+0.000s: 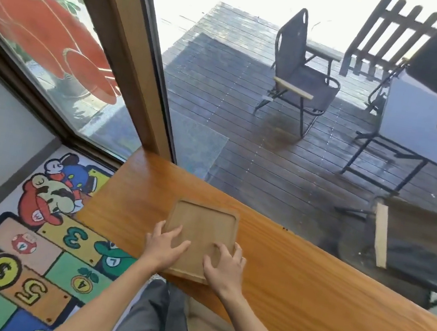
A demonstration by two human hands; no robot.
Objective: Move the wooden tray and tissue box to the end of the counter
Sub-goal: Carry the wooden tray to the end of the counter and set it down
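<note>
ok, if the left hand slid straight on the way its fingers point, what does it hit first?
The left hand already rests on the wooden tray, fingers pointing toward its far rim. Past that rim lies bare counter, then probably the window glass; depth is unclear.

Bare forearms without sleeves; dark grey trousers (pixel 154 319) cover the legs.

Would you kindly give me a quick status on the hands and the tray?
Left hand and right hand flat on tray, fingers spread. Tray on counter, near edge overhanging. Tissue box not in view. Counter ahead clear.
</note>
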